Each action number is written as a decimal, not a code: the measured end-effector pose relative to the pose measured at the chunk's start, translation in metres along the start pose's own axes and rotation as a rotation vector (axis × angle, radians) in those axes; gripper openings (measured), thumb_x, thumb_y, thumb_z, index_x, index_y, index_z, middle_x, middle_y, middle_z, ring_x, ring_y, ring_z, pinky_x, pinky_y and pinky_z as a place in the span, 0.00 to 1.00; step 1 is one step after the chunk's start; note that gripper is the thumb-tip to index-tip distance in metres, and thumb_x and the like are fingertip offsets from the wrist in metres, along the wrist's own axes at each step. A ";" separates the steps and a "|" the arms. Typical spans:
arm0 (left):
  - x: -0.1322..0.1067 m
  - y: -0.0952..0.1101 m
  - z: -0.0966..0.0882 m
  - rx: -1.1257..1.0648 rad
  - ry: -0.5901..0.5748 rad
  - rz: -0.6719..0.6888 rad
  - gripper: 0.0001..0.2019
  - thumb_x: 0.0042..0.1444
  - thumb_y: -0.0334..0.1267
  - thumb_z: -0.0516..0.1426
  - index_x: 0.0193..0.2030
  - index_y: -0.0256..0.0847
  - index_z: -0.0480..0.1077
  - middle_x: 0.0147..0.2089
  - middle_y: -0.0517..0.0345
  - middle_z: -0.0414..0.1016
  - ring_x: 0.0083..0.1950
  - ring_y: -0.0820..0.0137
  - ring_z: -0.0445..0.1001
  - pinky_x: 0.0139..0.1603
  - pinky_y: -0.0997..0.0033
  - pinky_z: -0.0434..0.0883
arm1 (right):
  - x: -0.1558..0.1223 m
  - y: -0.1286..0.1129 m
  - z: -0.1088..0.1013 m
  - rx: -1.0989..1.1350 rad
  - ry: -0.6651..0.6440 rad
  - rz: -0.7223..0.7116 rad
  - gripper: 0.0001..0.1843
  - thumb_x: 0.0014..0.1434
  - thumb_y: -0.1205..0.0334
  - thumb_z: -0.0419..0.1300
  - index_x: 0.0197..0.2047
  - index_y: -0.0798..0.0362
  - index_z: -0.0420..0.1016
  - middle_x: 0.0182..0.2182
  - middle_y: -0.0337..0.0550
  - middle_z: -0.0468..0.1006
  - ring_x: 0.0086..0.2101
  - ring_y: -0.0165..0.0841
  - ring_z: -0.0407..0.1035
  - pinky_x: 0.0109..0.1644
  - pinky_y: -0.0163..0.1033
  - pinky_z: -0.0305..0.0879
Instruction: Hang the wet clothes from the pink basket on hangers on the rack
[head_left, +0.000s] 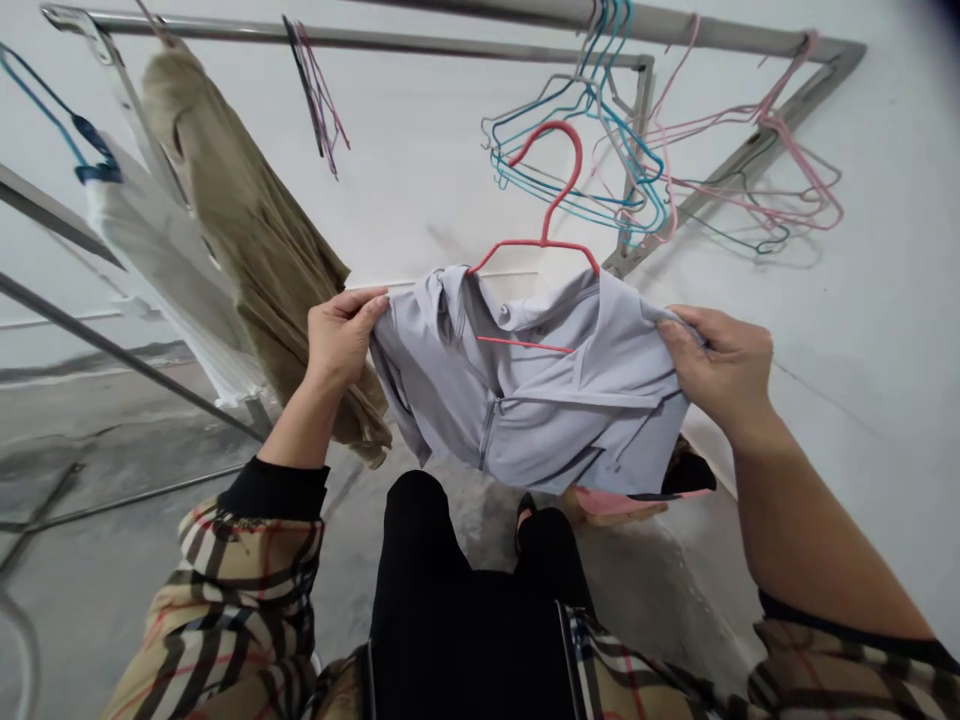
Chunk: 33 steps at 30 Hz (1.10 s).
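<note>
A light grey-lilac zip-up jacket (435, 370) hangs on a red hanger (545, 242) in front of me, its neck opening facing up. My left hand (341, 335) pinches the fabric at one shoulder, thumb on top. At the opposite shoulder, my right hand (716, 360) grips the cloth between thumb and fingers. The jacket is stretched out between both hands, with the zip partly closed below the collar. The hanger's hook stands free of the rail, and its lower bar shows inside the neck. Its shoulder ends are hidden under the fabric.
A metal clothes rail (465, 45) runs across the top. Blue hangers (592, 150) and pink hangers (780, 170) hang at its right. On the left hang an olive garment (240, 230) and a white garment (165, 260). Below the jacket is a low pinkish item (607, 502) on the concrete floor.
</note>
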<state>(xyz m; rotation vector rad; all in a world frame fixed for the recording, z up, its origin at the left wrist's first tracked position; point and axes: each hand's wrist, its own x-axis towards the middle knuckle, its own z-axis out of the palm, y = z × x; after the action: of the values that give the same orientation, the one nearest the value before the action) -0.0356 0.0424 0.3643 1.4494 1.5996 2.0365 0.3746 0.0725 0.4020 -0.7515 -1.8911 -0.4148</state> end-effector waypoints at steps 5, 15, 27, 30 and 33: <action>-0.002 0.006 -0.008 -0.002 0.018 -0.002 0.12 0.47 0.42 0.66 0.37 0.40 0.80 0.37 0.55 0.82 0.40 0.67 0.78 0.45 0.68 0.75 | -0.002 -0.003 0.001 0.043 -0.050 -0.041 0.10 0.60 0.65 0.60 0.40 0.59 0.81 0.32 0.49 0.83 0.32 0.32 0.79 0.37 0.31 0.72; -0.003 0.008 -0.017 -0.164 0.152 0.014 0.12 0.43 0.41 0.69 0.36 0.40 0.80 0.35 0.56 0.81 0.37 0.71 0.77 0.43 0.71 0.74 | -0.018 0.005 0.003 0.032 -0.120 0.005 0.09 0.60 0.63 0.60 0.40 0.54 0.82 0.34 0.49 0.84 0.33 0.35 0.79 0.38 0.33 0.75; -0.009 0.019 -0.040 0.213 -0.130 0.228 0.23 0.51 0.49 0.63 0.52 0.42 0.74 0.51 0.50 0.76 0.47 0.66 0.74 0.49 0.64 0.72 | -0.037 -0.008 0.004 -0.061 0.019 -0.032 0.08 0.63 0.61 0.56 0.40 0.50 0.77 0.27 0.41 0.80 0.27 0.31 0.74 0.32 0.34 0.68; -0.010 0.028 -0.034 0.300 -0.298 0.373 0.22 0.56 0.51 0.59 0.52 0.42 0.74 0.53 0.49 0.76 0.55 0.62 0.72 0.58 0.61 0.67 | -0.036 -0.019 0.000 -0.019 0.015 -0.128 0.07 0.61 0.67 0.58 0.42 0.50 0.76 0.26 0.39 0.78 0.26 0.30 0.71 0.31 0.34 0.67; -0.015 0.037 -0.027 0.242 -0.478 0.325 0.23 0.59 0.55 0.54 0.48 0.38 0.77 0.46 0.50 0.80 0.48 0.64 0.76 0.52 0.67 0.70 | -0.036 -0.024 -0.001 -0.002 0.026 -0.155 0.09 0.60 0.70 0.59 0.42 0.50 0.76 0.26 0.39 0.77 0.24 0.29 0.69 0.31 0.34 0.65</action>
<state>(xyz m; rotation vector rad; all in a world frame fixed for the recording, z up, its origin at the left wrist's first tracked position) -0.0334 0.0000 0.3874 2.2028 1.5118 1.4873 0.3702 0.0429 0.3710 -0.5995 -1.9318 -0.5211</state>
